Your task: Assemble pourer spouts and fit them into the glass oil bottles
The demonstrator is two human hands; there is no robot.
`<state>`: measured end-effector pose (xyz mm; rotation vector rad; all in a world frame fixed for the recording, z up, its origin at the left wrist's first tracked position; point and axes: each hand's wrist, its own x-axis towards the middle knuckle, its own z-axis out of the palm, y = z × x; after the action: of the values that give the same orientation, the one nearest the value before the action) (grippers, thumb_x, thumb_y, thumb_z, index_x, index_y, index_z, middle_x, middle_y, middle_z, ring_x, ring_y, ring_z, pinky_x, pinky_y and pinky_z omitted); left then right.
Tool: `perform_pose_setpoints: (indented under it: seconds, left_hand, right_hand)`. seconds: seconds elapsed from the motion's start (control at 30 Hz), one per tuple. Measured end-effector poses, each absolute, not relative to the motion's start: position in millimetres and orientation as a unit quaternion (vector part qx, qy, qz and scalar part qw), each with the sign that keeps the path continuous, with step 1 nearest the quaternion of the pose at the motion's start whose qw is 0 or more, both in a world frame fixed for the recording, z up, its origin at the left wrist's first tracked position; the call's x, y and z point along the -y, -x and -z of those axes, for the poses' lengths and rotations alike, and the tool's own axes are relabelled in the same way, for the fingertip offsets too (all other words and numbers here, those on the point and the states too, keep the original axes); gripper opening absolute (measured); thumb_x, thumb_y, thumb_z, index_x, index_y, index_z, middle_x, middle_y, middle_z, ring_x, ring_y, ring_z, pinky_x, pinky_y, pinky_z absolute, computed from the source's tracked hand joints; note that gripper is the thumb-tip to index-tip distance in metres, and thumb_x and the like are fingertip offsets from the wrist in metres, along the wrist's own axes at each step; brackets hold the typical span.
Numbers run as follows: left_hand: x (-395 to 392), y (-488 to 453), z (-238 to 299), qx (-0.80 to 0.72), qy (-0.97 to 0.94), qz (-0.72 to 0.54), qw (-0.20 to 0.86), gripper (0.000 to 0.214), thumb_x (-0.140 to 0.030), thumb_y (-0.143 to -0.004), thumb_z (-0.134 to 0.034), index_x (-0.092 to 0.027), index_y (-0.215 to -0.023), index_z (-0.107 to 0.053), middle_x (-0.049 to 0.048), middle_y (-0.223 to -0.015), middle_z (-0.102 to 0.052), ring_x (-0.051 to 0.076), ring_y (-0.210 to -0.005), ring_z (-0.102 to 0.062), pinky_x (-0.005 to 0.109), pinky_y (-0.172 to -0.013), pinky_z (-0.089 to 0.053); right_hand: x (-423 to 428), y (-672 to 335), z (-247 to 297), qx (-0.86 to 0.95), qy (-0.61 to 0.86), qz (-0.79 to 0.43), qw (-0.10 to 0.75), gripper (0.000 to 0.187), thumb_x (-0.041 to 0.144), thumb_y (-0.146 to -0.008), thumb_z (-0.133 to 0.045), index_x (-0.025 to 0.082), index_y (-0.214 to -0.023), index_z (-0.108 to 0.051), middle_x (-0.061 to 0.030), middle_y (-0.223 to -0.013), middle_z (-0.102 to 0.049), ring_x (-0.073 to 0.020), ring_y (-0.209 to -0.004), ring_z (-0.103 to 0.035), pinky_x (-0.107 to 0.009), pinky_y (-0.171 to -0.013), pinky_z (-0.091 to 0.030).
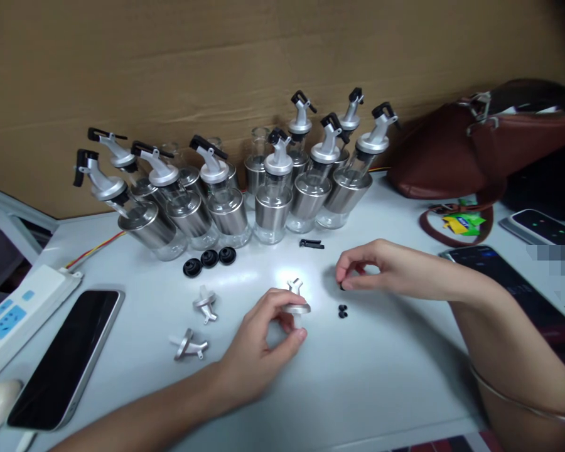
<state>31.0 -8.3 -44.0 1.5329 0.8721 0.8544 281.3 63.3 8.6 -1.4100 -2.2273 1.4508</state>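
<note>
My left hand (258, 348) is closed around a silver pourer spout (295, 300), holding it upright just above the white table (381, 376). My right hand (381, 267) pinches a small black part (343, 286) at its fingertips, close to the table. A tiny black piece (342, 311) lies between the hands. Two loose silver spouts (205, 302) (188, 344) lie to the left. Three black rubber stoppers (209, 258) sit in a row near them. A black lever clip (311, 243) lies ahead.
Several glass-and-steel dispenser bottles (273, 201) stand along a cardboard wall (216, 56). A phone (66, 355) and power strip (14, 314) lie at left. A brown bag (475, 150) and two more phones (541, 226) (513, 282) sit at right.
</note>
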Motion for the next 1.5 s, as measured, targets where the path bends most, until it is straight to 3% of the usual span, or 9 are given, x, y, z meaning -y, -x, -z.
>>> perform_pose_setpoints:
  seconds: [0.37, 0.53, 0.77, 1.1, 1.3, 1.5]
  left_hand:
    - [8, -30, 50, -0.334, -0.652, -0.403, 0.549, 0.039, -0.002, -0.090, -0.043, -0.031, -0.116, -0.045, 0.0013, -0.107, -0.047, 0.011, -0.080, -0.056, 0.032, -0.081, -0.045]
    - [9, -30, 49, -0.329, -0.642, -0.409, 0.559, 0.037, -0.002, -0.091, -0.041, -0.030, -0.116, -0.045, 0.0020, -0.109, -0.046, 0.011, -0.079, -0.057, 0.031, -0.080, -0.045]
    - [10, -29, 49, -0.320, -0.645, -0.411, 0.560, 0.038, -0.004, -0.092, -0.041, -0.032, -0.116, -0.046, 0.0009, -0.108, -0.045, 0.011, -0.079, -0.057, 0.031, -0.080, -0.044]
    - [9, -29, 47, -0.312, -0.643, -0.408, 0.568, 0.027, -0.008, -0.095, -0.041, -0.027, -0.113, -0.048, 0.0028, -0.106, -0.047, 0.012, -0.078, -0.059, 0.032, -0.078, -0.044]
    - [10, -27, 47, -0.284, -0.671, -0.380, 0.569, 0.027, -0.009, -0.097, -0.036, -0.029, -0.114, -0.041, 0.0023, -0.106, -0.044, 0.012, -0.080, -0.057, 0.034, -0.081, -0.043]
    - [10, -27, 50, -0.274, -0.685, -0.383, 0.556, 0.025, -0.006, -0.097, -0.033, -0.029, -0.106, -0.037, -0.0003, -0.093, -0.045, 0.015, -0.085, -0.052, 0.034, -0.082, -0.040]
  right_hand:
    - [-49, -235, -1, 0.546, 0.434, -0.647, 0.307, 0.021, 0.035, -0.075, -0.073, 0.017, -0.082, -0.066, -0.0034, -0.070, -0.073, -0.0153, -0.067, -0.067, -0.027, -0.064, -0.050]
    - [-50, -229, 6, 0.488, 0.458, -0.637, 0.382, 0.026, 0.031, -0.061, -0.084, 0.017, -0.076, -0.067, -0.0012, -0.068, -0.070, -0.0158, -0.064, -0.068, -0.027, -0.060, -0.052]
    - [-48, -226, 8, 0.539, 0.448, -0.610, 0.369, 0.020, 0.036, -0.067, -0.080, 0.019, -0.076, -0.076, -0.0041, -0.082, -0.071, -0.0150, -0.070, -0.063, -0.029, -0.066, -0.052]
    - [-47, -223, 11, 0.502, 0.410, -0.673, 0.356, 0.017, 0.033, -0.070, -0.079, 0.016, -0.072, -0.074, 0.0004, -0.066, -0.064, -0.0095, -0.056, -0.052, -0.025, -0.059, -0.043]
    - [-46, -218, 16, 0.458, 0.390, -0.718, 0.351, 0.020, 0.032, -0.069, -0.081, 0.015, -0.074, -0.071, 0.0041, -0.059, -0.060, -0.0077, -0.054, -0.052, -0.022, -0.056, -0.041]
    - [-43, -215, 22, 0.386, 0.334, -0.788, 0.345, 0.025, 0.034, -0.067, -0.084, 0.015, -0.078, -0.072, 0.0027, -0.062, -0.064, -0.0075, -0.056, -0.057, -0.021, -0.058, -0.045]
